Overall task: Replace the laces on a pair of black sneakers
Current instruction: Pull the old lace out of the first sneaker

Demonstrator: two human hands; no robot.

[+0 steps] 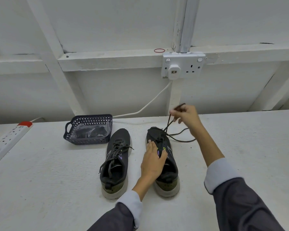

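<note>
White table (40, 172), left grip (153, 162) open flat on black sneaker (169, 170), right grip (187, 115) tight on its lace (180, 140).

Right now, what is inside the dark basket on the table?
The basket holds a crumpled clear plastic bag with something dark in it. Plastic and the front wall hide what it is.

No legible text, laced sneaker (119, 139) logo unreadable

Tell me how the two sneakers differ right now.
The left sneaker is fully laced; the right sneaker is mostly unlaced. No hand touches the left sneaker; the left hand presses the right sneaker while the right hand pinches its lace. Both are black, pale-soled.
</note>
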